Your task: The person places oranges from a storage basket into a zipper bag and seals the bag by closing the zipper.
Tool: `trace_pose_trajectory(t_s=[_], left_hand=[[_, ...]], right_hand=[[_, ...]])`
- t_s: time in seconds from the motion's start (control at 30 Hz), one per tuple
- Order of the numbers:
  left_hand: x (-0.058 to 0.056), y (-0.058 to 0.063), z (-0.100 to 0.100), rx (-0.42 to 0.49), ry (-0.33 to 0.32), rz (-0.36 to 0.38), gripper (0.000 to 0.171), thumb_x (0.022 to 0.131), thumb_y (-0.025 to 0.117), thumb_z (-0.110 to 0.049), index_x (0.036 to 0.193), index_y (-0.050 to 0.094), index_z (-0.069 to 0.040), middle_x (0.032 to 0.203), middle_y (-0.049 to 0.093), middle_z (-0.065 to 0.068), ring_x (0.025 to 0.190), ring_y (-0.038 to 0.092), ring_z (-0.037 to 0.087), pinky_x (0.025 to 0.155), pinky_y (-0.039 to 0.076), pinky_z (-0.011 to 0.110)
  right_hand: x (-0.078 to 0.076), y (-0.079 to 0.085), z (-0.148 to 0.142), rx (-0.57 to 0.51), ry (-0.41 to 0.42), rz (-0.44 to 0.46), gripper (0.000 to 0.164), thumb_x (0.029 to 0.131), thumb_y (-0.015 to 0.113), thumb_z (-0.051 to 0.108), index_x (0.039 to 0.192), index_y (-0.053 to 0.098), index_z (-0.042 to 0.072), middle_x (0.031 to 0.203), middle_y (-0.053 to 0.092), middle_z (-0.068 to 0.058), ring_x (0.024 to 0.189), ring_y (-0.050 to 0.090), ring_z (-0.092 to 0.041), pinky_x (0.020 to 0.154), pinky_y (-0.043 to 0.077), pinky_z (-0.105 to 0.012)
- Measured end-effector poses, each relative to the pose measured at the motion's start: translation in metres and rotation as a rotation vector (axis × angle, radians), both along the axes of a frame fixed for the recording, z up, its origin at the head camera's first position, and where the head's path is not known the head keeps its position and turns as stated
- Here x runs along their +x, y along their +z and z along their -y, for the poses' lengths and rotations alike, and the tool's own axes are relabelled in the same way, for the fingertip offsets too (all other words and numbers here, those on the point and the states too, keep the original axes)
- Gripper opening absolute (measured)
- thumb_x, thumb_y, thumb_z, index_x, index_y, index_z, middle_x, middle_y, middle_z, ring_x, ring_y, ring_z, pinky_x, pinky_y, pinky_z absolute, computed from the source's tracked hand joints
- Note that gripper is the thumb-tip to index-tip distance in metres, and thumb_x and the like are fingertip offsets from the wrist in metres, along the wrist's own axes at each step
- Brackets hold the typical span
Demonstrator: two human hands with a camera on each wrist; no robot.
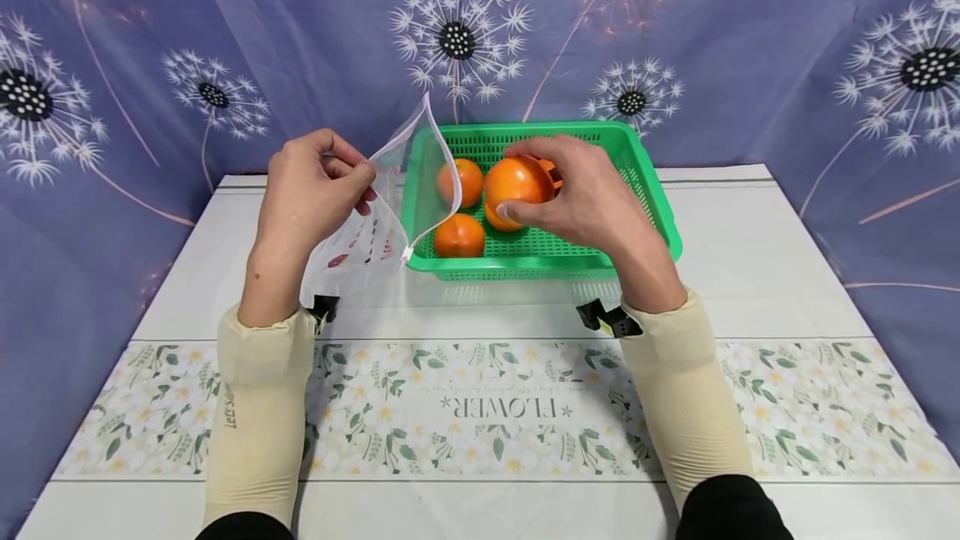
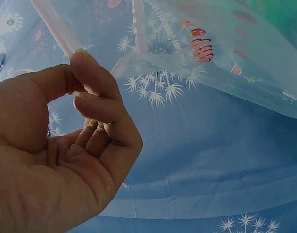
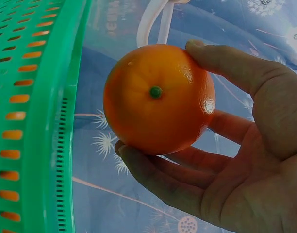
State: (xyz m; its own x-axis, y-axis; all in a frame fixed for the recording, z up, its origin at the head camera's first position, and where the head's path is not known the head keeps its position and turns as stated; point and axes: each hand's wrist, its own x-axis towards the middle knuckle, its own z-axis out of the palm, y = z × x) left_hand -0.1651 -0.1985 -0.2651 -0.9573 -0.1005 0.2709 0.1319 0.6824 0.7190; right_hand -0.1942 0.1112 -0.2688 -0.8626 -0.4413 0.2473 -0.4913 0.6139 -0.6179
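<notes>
My left hand (image 1: 311,190) pinches the rim of a clear zip bag (image 1: 348,244) between thumb and fingers. The bag's mouth gapes toward the right, and small red printed pictures show on its side. In the right wrist view, my right hand (image 3: 240,141) grips an orange (image 3: 158,102), thumb on one side and fingers on the other, its green stem spot facing the camera. The head view puts this orange over the green basket (image 1: 540,263). Two oranges, a nearer orange (image 1: 459,237) and a farther orange (image 1: 470,180), sit in the basket's left part. More orange fruit shows partly behind the held one.
The basket stands at the back of a white table (image 1: 750,257), close to a purple dandelion-print cloth (image 1: 322,23). A floral printed strip (image 1: 495,440) runs across the table in front. Part of the bag overlaps the basket's left end in the head view.
</notes>
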Motion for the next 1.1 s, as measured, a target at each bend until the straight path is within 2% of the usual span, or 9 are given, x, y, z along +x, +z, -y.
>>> trace_pose_trajectory(t_s=[0.47,0.83,1.1], left_hand=[[0.0,-0.001,-0.003,0.002,-0.026,-0.008,0.013,0.098,0.063,-0.021,0.099,0.07,-0.01,0.073,0.076,0.003,0.06,0.071,0.014,0.053,0.047,0.03],[0.0,-0.001,-0.003,-0.009,-0.017,-0.009,0.013,0.098,0.063,-0.022,0.098,0.07,-0.011,0.073,0.076,0.002,0.06,0.071,0.014,0.053,0.045,0.03],[0.001,-0.001,-0.003,-0.007,-0.017,-0.002,0.014,0.099,0.063,-0.023,0.099,0.07,-0.011,0.074,0.077,0.003,0.061,0.071,0.014,0.054,0.045,0.03]], right_hand=[[0.003,0.006,0.013,-0.082,0.02,-0.042,0.06,0.086,0.089,0.026,0.14,0.068,0.012,0.141,0.064,-0.009,0.107,0.067,-0.029,0.093,0.058,-0.045],[0.005,0.009,0.022,-0.127,0.033,-0.057,0.058,0.086,0.088,0.027,0.139,0.069,0.013,0.137,0.066,-0.008,0.105,0.068,-0.028,0.091,0.059,-0.044],[0.004,0.009,0.036,-0.193,0.073,-0.115,0.055,0.086,0.088,0.025,0.136,0.07,0.011,0.134,0.069,-0.007,0.103,0.064,-0.024,0.086,0.058,-0.041]])
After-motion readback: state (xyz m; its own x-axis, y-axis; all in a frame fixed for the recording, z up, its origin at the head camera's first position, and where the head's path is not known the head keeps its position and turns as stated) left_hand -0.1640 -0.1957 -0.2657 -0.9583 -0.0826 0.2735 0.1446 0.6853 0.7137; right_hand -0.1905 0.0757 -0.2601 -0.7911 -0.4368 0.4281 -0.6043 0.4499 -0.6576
